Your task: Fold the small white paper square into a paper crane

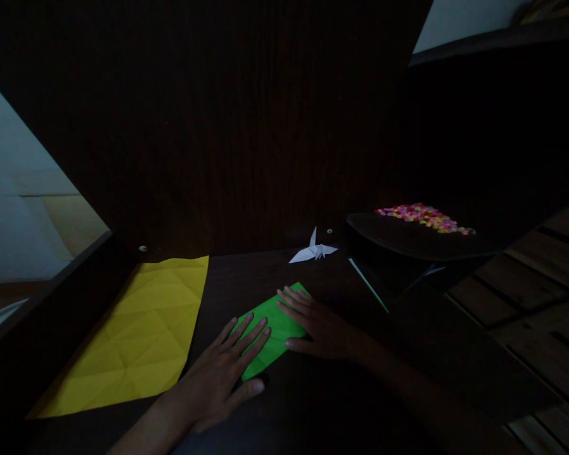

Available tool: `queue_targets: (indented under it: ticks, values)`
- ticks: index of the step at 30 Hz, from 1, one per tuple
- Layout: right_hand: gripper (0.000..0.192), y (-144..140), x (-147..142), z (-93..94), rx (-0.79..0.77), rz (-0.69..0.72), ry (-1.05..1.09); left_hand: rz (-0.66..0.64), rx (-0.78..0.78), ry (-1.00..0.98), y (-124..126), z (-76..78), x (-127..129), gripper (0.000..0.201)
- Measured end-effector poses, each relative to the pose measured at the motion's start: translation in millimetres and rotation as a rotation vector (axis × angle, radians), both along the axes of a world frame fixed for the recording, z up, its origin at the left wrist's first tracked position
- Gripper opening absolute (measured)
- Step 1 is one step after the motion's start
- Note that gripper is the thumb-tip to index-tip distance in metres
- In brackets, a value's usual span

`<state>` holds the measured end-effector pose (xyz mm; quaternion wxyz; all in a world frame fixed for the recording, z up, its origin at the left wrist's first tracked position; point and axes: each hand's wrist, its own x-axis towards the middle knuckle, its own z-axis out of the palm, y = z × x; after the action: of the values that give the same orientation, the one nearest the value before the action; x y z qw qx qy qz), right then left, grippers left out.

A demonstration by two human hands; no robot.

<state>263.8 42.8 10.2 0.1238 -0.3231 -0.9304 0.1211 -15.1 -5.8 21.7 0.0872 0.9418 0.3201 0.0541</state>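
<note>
Left hand (218,373) and right hand (320,325) flatten folded green paper (275,335).

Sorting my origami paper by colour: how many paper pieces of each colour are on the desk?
Green sheet, under the left hand and right hand: 1
Yellow sheet: 1
White crane: 1
Total: 3

Your left hand (220,376) and right hand (320,325) hide parts of the green paper (272,328); both forearms run out past the bottom edge.
</note>
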Motion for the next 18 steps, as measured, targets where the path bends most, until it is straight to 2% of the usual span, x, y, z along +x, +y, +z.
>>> queue_targets:
  ticks: [7, 18]
  values:
    - [0.086, -1.5, 1.8, -0.5, -0.041, 0.022, -0.033, -0.001, 0.017, 0.010, -1.0, -1.3, -2.2, 0.071]
    - [0.060, -7.5, -6.4, -3.8, 0.050, 0.118, 0.043, 0.010, -0.011, -0.014, 1.9, -2.8, -0.3, 0.077]
